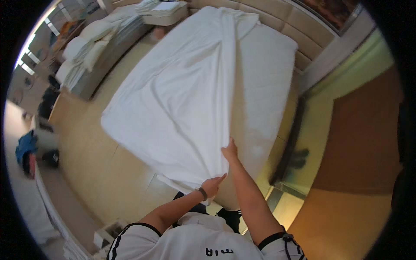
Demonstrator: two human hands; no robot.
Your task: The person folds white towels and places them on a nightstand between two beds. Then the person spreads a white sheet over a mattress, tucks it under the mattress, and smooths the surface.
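Note:
A white sheet [182, 107] covers the left and middle of a bed, with long folds running from the headboard end towards me. Its right edge lies gathered along the mattress. My right hand [230, 151] grips that gathered edge over the bed. Closer to my body, my left hand [213, 186], with a dark band at the wrist, holds the sheet near the foot end. The right side of the mattress [266, 74] shows bare of the sheet, with a quilted-looking white surface. Some of the sheet hangs over the foot of the bed.
A padded beige headboard [276, 13] stands behind the bed. At the upper left are a nightstand [165, 16] and a second bed [113, 52] with piled bedding. A brown curtain [360, 136] hangs at right. Tiled floor [87, 139] lies left, beside a long counter [65, 191].

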